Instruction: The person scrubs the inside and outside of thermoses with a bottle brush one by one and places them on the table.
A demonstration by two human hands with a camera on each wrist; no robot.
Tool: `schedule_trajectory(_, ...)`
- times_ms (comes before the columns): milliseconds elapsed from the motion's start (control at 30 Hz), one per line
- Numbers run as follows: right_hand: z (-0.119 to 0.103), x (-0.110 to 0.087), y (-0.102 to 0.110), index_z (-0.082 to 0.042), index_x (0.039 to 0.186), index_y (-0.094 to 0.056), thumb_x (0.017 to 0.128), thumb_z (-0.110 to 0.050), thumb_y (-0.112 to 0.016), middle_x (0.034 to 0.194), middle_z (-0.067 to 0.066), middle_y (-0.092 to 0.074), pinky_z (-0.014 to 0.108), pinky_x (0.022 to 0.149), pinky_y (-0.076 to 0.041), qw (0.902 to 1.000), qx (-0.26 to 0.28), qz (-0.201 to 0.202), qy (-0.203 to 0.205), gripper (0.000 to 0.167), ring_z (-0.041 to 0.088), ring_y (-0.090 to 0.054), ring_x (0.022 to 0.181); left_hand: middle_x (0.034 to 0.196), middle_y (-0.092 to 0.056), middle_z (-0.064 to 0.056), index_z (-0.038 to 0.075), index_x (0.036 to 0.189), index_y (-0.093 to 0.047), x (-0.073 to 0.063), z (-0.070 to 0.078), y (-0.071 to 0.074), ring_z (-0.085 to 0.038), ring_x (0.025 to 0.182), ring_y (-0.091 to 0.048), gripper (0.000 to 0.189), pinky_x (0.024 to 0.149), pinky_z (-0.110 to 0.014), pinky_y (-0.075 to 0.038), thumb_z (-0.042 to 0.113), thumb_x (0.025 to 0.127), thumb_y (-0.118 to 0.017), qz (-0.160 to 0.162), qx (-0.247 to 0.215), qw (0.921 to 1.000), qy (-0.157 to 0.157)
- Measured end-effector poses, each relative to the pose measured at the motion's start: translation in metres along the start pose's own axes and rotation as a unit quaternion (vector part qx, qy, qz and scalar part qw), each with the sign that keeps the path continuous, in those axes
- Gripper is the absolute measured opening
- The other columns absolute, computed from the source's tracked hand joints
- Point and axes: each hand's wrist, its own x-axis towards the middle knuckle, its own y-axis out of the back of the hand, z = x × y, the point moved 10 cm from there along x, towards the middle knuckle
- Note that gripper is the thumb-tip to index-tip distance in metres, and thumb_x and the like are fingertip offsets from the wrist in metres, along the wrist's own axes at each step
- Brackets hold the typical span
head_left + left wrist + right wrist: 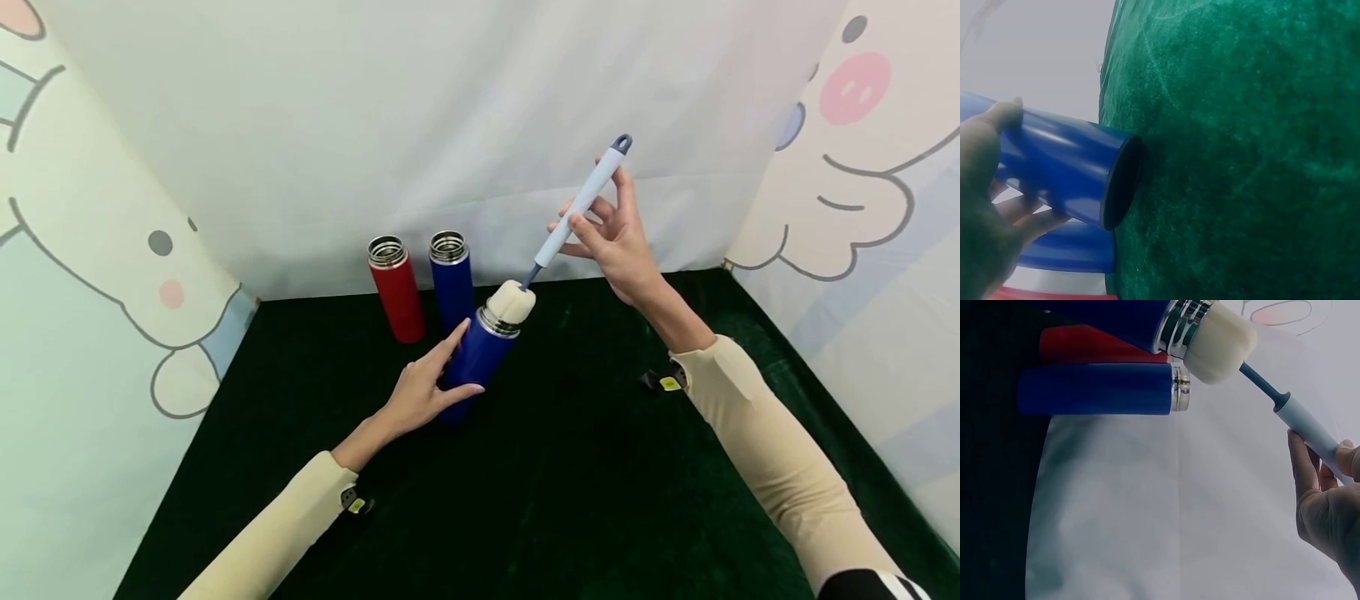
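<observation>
My left hand grips a blue bottle, which tilts to the right; the left wrist view shows thumb and fingers around its body. A bottle brush has its cream sponge head at that bottle's steel mouth, mostly outside it. The light-blue brush handle is pinched between thumb and fingers of my right hand, its dark loop end pointing up. Just behind the held bottle stand a second blue bottle and a red bottle, both upright with uncovered mouths.
Dark green cloth covers the table. A pale curtain hangs behind it, and walls with cartoon drawings stand at both sides. The two standing bottles are close to the table's back edge.
</observation>
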Motion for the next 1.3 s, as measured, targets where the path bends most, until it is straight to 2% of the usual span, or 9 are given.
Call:
schedule_trajectory(133,0.000,-0.001,0.000,-0.026,0.159,-0.021,0.102,0.006,-0.049,0.112,0.015,-0.061,0.040,0.082,-0.064,1.0000,0.001,0.003,0.004,0.071,0.022,-0.075,0.097,0.153,-0.052,-0.014,0.031,0.164,-0.019,0.002,0.001,0.001,-0.035,0.126,-0.065,0.099,0.099,-0.056,-0.056,0.034,0.088,-0.082,0.007,-0.002,1.0000,-0.002)
schedule_trajectory(233,0.000,-0.002,-0.002,-0.026,0.159,-0.020,0.102,0.006,-0.050,0.111,0.012,-0.062,0.040,0.083,-0.064,1.0000,-0.006,0.000,0.008,0.072,0.021,-0.075,0.097,0.148,-0.057,-0.017,0.030,0.163,-0.022,0.002,-0.001,0.001,-0.036,0.120,-0.069,0.096,0.096,-0.055,-0.058,0.035,0.088,-0.082,0.007,-0.009,0.9999,0.008)
schedule_trajectory(367,0.003,-0.005,-0.006,-0.026,0.159,-0.019,0.102,0.006,-0.050,0.110,0.008,-0.063,0.040,0.084,-0.064,0.9999,-0.012,-0.003,0.006,0.072,0.020,-0.075,0.098,0.150,-0.055,-0.018,0.029,0.162,-0.023,0.001,-0.003,0.001,-0.037,0.120,-0.068,0.094,0.096,-0.055,-0.058,0.035,0.088,-0.082,0.003,-0.015,0.9998,0.016)
schedule_trajectory(767,0.006,-0.013,-0.003,-0.024,0.158,-0.020,0.102,0.009,-0.048,0.109,0.009,-0.064,0.038,0.084,-0.064,0.9999,0.007,0.005,0.008,0.071,0.021,-0.075,0.097,0.148,-0.057,-0.018,0.030,0.162,-0.022,0.000,0.002,0.000,-0.037,0.120,-0.068,0.095,0.096,-0.057,-0.057,0.035,0.088,-0.082,-0.001,-0.008,0.9999,0.008)
schedule_trajectory(1200,0.004,-0.019,-0.016,-0.023,0.160,-0.020,0.101,0.012,-0.047,0.106,0.006,-0.066,0.039,0.085,-0.064,0.9988,-0.002,0.006,0.049,0.074,0.021,-0.074,0.097,0.154,-0.051,-0.017,0.032,0.162,-0.021,-0.002,-0.001,0.001,-0.039,0.124,-0.066,0.094,0.098,-0.058,-0.056,0.034,0.090,-0.080,0.004,-0.022,0.9994,0.028)
schedule_trajectory(1300,0.005,-0.020,-0.019,-0.022,0.158,-0.021,0.101,0.012,-0.048,0.106,0.006,-0.066,0.039,0.085,-0.064,0.9988,-0.004,0.007,0.049,0.072,0.021,-0.074,0.098,0.156,-0.049,-0.017,0.029,0.163,-0.022,-0.002,-0.003,0.001,-0.039,0.125,-0.065,0.094,0.098,-0.058,-0.056,0.034,0.090,-0.080,0.004,-0.027,0.9992,0.029)
